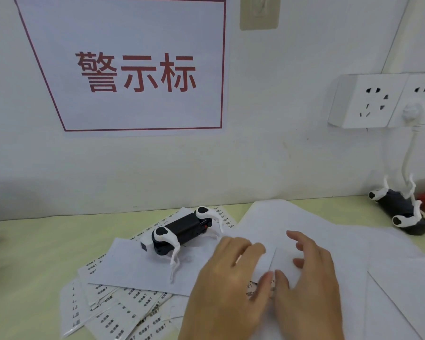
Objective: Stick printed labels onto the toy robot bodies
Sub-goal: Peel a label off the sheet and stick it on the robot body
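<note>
A black toy robot body (182, 230) with white legs is lying on its side on a blank white sheet (142, 271) on the pale green counter (30, 253). Its long axis is running diagonally, from the near left up to the far right, with the small white block at its end pointing toward the near left. Its legs are trailing toward the viewer and to the right.

A second toy robot body (400, 209) is lying belly-up at the far right of the counter, close to the wall, its white legs sticking upward. Its long axis is slanting from the far left to the near right.

Printed label sheets (113, 320) are fanning out in a loose pile under and around the blank sheet, rows of small black print showing on them. More label sheets are peeking out behind the first robot.

Both hands are resting low in the middle of the view, on large white paper sheets (329, 231). The left hand (226, 283) is lying palm down with its fingers bent over the paper edge, and the right hand (309, 278) is spread with its fingers relaxed. The two thumbs are meeting over a small printed label (250, 287), seemingly pinching it, though the grip is partly hidden.

On the wall a white sign (138, 69) with red characters is hanging, and a white socket block (368, 101) with a plugged cable (409, 153) is sitting at the right.
</note>
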Available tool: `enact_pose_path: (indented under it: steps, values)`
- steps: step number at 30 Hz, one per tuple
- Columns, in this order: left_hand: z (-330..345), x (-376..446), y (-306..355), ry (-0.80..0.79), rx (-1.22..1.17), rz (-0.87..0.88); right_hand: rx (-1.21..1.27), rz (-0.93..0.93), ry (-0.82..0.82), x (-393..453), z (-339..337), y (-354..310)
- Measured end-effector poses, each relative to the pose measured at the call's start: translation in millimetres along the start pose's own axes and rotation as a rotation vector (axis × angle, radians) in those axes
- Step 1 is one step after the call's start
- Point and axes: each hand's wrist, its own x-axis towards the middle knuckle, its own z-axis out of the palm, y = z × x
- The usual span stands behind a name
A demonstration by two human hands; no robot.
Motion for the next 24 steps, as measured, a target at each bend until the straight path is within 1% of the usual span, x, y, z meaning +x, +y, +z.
enact_pose_path:
  steps: [2,3,4,6,9,13,15,19,24]
  values:
    - [1.9,-1.6,-0.9,-0.166,0.002,-0.079,0.043,-0.024,0.018,0.7,0.2,1.5]
    - [2.5,-2.3,-2.4,-0.224,0.019,-0.130,0.068,-0.038,0.030,1.2,0.4,3.0]
    - [3.5,-4.5,-5.5,-0.277,0.023,-0.182,0.095,-0.049,0.042,2.1,0.6,4.4]
    - [5.7,-8.7,-11.2,-0.326,0.045,-0.238,0.155,-0.064,0.055,3.7,0.9,6.9]
    - [7.6,-8.7,-10.5,-0.292,0.025,-0.288,0.230,-0.090,0.068,5.1,1.2,8.9]
    - [7.9,-9.6,-12.2,-0.125,-0.081,-0.320,0.313,-0.093,0.074,6.5,0.4,10.9]
    - [7.6,-8.9,-13.1,-0.084,-0.117,-0.340,0.333,-0.068,0.063,7.3,-0.8,11.9]
    - [4.5,-5.7,-12.3,-0.077,-0.115,-0.319,0.352,-0.024,0.009,8.0,-4.3,11.4]
    - [3.7,-6.1,-14.3,-0.105,-0.125,-0.305,0.303,-0.020,-0.139,5.5,-6.9,8.3]
